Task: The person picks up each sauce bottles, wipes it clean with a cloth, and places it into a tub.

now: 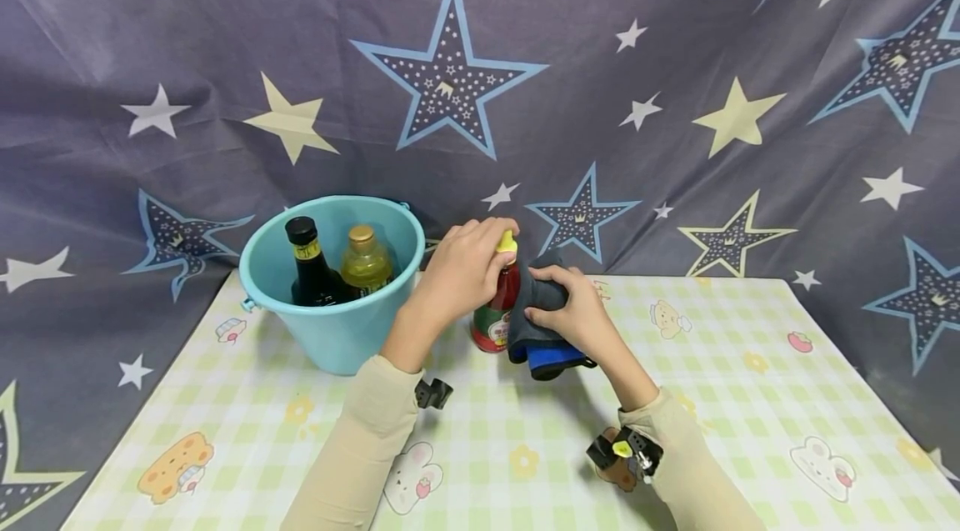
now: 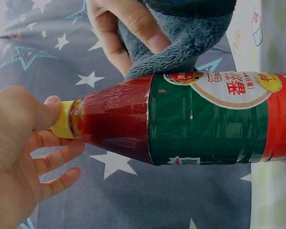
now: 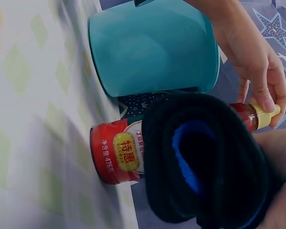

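A ketchup bottle [image 1: 492,321] with a yellow cap [image 2: 63,120] stands upright on the table. My left hand [image 1: 467,266] pinches that cap between thumb and fingers; in the left wrist view the other fingers stay loosely bent. On the bottle's right side, my right hand [image 1: 576,310] grips a folded grey towel [image 1: 534,333] with a blue inner side. The towel touches the bottle near its shoulder in the left wrist view. From the right wrist, the towel [image 3: 200,162] hides the middle of the bottle [image 3: 109,155].
A light blue bucket [image 1: 330,341] stands left of the ketchup, close to my left forearm. Inside it are a dark bottle with a black cap [image 1: 302,228] and a yellow oil bottle [image 1: 363,260]. A star-printed curtain [image 1: 480,181] hangs behind the checked tablecloth [image 1: 480,448].
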`<control>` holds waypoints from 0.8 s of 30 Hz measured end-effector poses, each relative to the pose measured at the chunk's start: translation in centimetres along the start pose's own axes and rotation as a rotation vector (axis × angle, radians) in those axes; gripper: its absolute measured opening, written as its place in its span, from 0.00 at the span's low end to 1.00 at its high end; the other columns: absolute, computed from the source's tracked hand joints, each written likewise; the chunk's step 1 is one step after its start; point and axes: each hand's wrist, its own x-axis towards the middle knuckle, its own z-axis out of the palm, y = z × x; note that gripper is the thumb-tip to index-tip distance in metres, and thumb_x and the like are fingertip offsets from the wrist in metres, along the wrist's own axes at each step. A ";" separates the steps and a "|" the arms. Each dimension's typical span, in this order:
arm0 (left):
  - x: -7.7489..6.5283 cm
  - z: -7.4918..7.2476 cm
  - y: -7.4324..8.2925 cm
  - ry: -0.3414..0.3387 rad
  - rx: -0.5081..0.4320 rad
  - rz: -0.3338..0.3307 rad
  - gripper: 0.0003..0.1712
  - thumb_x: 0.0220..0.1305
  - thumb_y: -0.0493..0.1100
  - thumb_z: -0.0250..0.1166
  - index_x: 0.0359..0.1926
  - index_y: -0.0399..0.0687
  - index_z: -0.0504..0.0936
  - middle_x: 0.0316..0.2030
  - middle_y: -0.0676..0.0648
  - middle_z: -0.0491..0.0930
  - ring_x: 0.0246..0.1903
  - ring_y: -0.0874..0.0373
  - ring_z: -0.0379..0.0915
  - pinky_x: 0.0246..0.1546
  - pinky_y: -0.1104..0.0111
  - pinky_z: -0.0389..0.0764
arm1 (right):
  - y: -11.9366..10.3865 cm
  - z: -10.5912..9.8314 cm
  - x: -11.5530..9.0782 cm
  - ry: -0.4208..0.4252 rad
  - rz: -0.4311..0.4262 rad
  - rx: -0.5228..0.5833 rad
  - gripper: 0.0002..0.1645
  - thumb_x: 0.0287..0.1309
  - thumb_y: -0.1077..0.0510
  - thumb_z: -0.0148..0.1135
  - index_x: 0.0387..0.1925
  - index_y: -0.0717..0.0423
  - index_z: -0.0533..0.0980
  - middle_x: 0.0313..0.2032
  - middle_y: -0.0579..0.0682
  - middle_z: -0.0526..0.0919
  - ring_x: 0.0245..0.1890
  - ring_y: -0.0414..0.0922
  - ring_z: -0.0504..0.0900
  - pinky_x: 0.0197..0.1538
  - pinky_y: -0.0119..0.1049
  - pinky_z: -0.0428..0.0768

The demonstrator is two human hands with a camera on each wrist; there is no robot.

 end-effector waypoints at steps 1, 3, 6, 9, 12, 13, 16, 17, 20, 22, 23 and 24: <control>0.0 0.0 0.0 -0.001 0.000 0.000 0.17 0.77 0.46 0.58 0.61 0.48 0.75 0.50 0.48 0.82 0.44 0.50 0.76 0.52 0.56 0.77 | 0.0 0.0 0.0 -0.005 0.002 -0.007 0.33 0.52 0.62 0.78 0.61 0.55 0.80 0.52 0.63 0.80 0.48 0.56 0.77 0.49 0.46 0.76; 0.0 0.0 0.0 -0.003 0.001 -0.001 0.17 0.77 0.47 0.57 0.62 0.48 0.75 0.51 0.48 0.82 0.44 0.51 0.76 0.52 0.56 0.77 | 0.2 0.1 0.1 -0.015 0.004 -0.022 0.33 0.52 0.62 0.78 0.61 0.56 0.80 0.53 0.64 0.80 0.49 0.57 0.78 0.51 0.48 0.76; 0.0 0.0 -0.1 0.001 0.000 0.002 0.17 0.77 0.47 0.57 0.61 0.47 0.75 0.51 0.48 0.82 0.44 0.50 0.76 0.52 0.56 0.77 | 0.5 0.3 0.3 -0.030 0.010 -0.048 0.33 0.52 0.62 0.78 0.61 0.57 0.80 0.53 0.65 0.80 0.50 0.58 0.78 0.52 0.51 0.76; 0.0 0.0 -0.1 0.006 0.001 0.003 0.17 0.77 0.46 0.58 0.61 0.48 0.75 0.50 0.48 0.82 0.44 0.50 0.76 0.51 0.56 0.77 | 1.0 0.7 0.5 -0.052 0.020 -0.069 0.32 0.52 0.62 0.77 0.60 0.59 0.80 0.53 0.64 0.81 0.50 0.58 0.78 0.52 0.53 0.77; 0.0 0.0 0.0 0.005 0.001 0.000 0.17 0.77 0.46 0.58 0.61 0.48 0.75 0.50 0.48 0.82 0.44 0.51 0.76 0.52 0.57 0.77 | 1.3 1.1 0.6 -0.081 0.042 -0.075 0.31 0.52 0.63 0.77 0.59 0.60 0.80 0.53 0.64 0.81 0.51 0.57 0.78 0.54 0.53 0.77; 0.0 0.0 0.0 0.004 0.002 -0.001 0.17 0.76 0.46 0.58 0.61 0.48 0.75 0.50 0.48 0.82 0.44 0.51 0.76 0.52 0.56 0.77 | 1.4 1.3 0.6 -0.090 0.051 -0.075 0.31 0.52 0.63 0.77 0.59 0.59 0.80 0.52 0.64 0.81 0.51 0.57 0.78 0.55 0.53 0.77; 0.0 0.0 0.0 0.003 -0.002 -0.003 0.17 0.76 0.46 0.59 0.61 0.48 0.76 0.50 0.48 0.82 0.45 0.51 0.76 0.52 0.56 0.77 | 1.6 1.5 0.7 -0.102 0.070 -0.074 0.30 0.52 0.64 0.77 0.59 0.59 0.81 0.52 0.63 0.81 0.51 0.57 0.78 0.55 0.53 0.77; 0.0 0.0 0.0 0.004 -0.002 -0.002 0.17 0.76 0.45 0.59 0.61 0.48 0.76 0.50 0.48 0.82 0.45 0.50 0.76 0.52 0.56 0.77 | 1.7 1.6 0.7 -0.101 0.072 -0.076 0.30 0.51 0.64 0.77 0.59 0.59 0.81 0.52 0.63 0.81 0.51 0.57 0.78 0.56 0.53 0.77; 0.0 0.0 0.0 0.004 -0.003 -0.003 0.17 0.76 0.46 0.59 0.61 0.48 0.75 0.51 0.48 0.82 0.45 0.50 0.76 0.52 0.56 0.77 | 1.7 1.7 0.6 -0.103 0.073 -0.078 0.30 0.51 0.64 0.77 0.58 0.59 0.81 0.51 0.63 0.81 0.50 0.57 0.78 0.56 0.53 0.77; 0.0 0.0 0.0 0.003 -0.001 -0.003 0.17 0.76 0.46 0.58 0.61 0.48 0.75 0.51 0.48 0.82 0.45 0.50 0.76 0.53 0.56 0.77 | 1.8 1.8 0.6 -0.108 0.073 -0.081 0.30 0.51 0.64 0.77 0.58 0.59 0.81 0.51 0.64 0.81 0.51 0.57 0.78 0.57 0.54 0.77; 0.0 -0.1 0.0 0.002 0.000 -0.004 0.17 0.77 0.46 0.58 0.61 0.48 0.75 0.51 0.48 0.82 0.45 0.50 0.76 0.53 0.56 0.77 | 1.8 1.9 0.6 -0.111 0.074 -0.081 0.30 0.51 0.65 0.77 0.58 0.59 0.81 0.52 0.64 0.81 0.51 0.58 0.78 0.58 0.54 0.77; 0.0 -0.1 0.0 0.001 0.000 -0.004 0.17 0.77 0.46 0.58 0.61 0.48 0.75 0.51 0.48 0.82 0.45 0.50 0.76 0.53 0.56 0.77 | 1.9 2.0 0.6 -0.114 0.071 -0.085 0.30 0.51 0.65 0.77 0.58 0.60 0.81 0.51 0.64 0.81 0.51 0.58 0.78 0.57 0.55 0.77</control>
